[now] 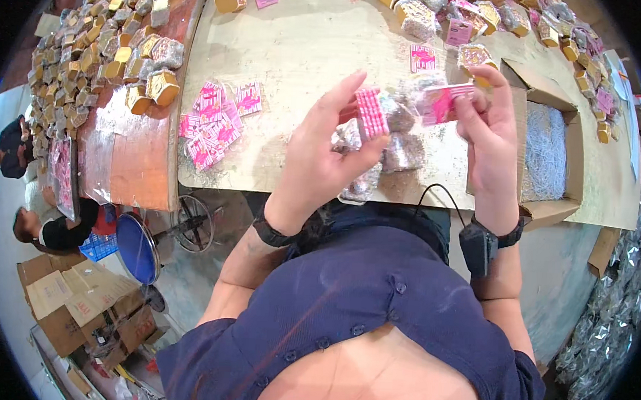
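Between the fingers and thumb of my left hand [319,149] is a small block of pink-and-white cards [371,113], raised over the table. My right hand [492,129] pinches a pink card [441,105] by its right end; motion smears it a little. Below and between the hands lie several glittery lumps in clear wrap [403,152], partly hidden by the left hand and the cards. A loose pile of pink-and-white cards [212,125] rests on the table to the left. One more pink card [423,58] lies just beyond the right hand.
An open cardboard box [575,152] holding tangled clear strands [545,154] stands right of my right hand. Wrapped gold-based pieces [417,17] line the table's far edge. More gold pieces [89,57] cover the left table. A blue stool [137,248] and people [58,222] are at the left.
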Action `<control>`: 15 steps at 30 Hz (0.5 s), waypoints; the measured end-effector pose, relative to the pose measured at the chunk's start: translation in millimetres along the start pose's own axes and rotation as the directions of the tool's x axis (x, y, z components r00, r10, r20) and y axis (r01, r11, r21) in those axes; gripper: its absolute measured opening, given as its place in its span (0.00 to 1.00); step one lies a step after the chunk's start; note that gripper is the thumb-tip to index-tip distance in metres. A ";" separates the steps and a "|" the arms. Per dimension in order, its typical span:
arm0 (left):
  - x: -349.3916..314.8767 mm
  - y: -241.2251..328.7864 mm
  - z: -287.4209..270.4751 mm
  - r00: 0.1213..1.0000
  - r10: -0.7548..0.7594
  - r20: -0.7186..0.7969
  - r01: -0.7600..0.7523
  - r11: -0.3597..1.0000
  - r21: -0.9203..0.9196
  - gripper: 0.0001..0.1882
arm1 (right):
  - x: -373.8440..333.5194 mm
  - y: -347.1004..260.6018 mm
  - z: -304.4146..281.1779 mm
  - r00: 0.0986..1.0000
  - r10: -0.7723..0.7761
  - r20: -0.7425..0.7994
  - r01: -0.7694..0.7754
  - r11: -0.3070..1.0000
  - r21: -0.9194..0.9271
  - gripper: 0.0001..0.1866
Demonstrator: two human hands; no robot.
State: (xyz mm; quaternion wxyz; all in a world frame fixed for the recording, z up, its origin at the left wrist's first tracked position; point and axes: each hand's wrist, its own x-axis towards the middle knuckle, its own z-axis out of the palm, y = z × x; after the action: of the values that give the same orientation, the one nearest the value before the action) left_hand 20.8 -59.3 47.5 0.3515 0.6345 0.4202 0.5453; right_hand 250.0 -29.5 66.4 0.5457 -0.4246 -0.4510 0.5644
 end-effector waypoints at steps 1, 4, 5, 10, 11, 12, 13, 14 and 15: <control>0.2 2.1 -2.4 1.000 -0.002 0.001 0.002 1.000 0.002 0.36 | -1.5 -3.4 2.7 1.000 0.002 0.000 -0.002 1.000 0.003 0.20; 5.4 7.7 -4.1 0.977 0.163 0.136 -0.196 0.937 0.288 0.38 | -4.7 -17.0 22.2 0.998 0.056 -0.002 -0.056 0.986 -0.157 0.15; 6.0 7.5 -3.0 0.977 0.164 0.137 -0.197 0.937 0.289 0.38 | -6.4 -20.8 24.3 0.998 0.055 -0.002 -0.055 0.986 -0.156 0.15; 9.7 5.5 5.9 0.950 0.261 0.174 -0.305 0.894 0.327 0.36 | -14.5 -22.3 36.5 0.996 0.073 0.059 -0.053 0.954 -0.294 0.09; 10.2 6.1 6.3 0.949 0.260 0.180 -0.307 0.895 0.325 0.36 | -15.2 -22.3 37.4 0.978 0.147 0.147 -0.116 0.973 -0.199 0.09; 10.7 7.0 6.6 0.944 0.276 0.180 -0.324 0.876 0.358 0.36 | -15.7 -17.3 36.0 0.967 0.156 0.200 -0.129 0.981 -0.145 0.10; 10.7 7.8 7.0 0.939 0.292 0.180 -0.341 0.855 0.391 0.36 | -18.0 -18.3 36.0 0.969 0.156 0.194 -0.129 0.981 -0.142 0.10; 11.3 7.3 7.5 0.938 0.294 0.184 -0.345 0.854 0.389 0.36 | -19.3 -20.1 36.0 0.958 0.190 0.213 -0.150 0.970 -0.192 0.11; 11.0 6.5 7.8 0.942 0.300 0.149 -0.335 0.856 0.394 0.35 | -21.2 -21.3 36.1 0.947 0.226 0.229 -0.169 0.956 -0.241 0.13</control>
State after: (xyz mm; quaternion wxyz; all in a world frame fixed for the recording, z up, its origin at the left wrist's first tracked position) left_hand 30.0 -51.7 56.5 0.1313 0.7766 0.4009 0.4678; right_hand 220.8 -52.4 95.2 0.3738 -0.4494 -0.5315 0.6131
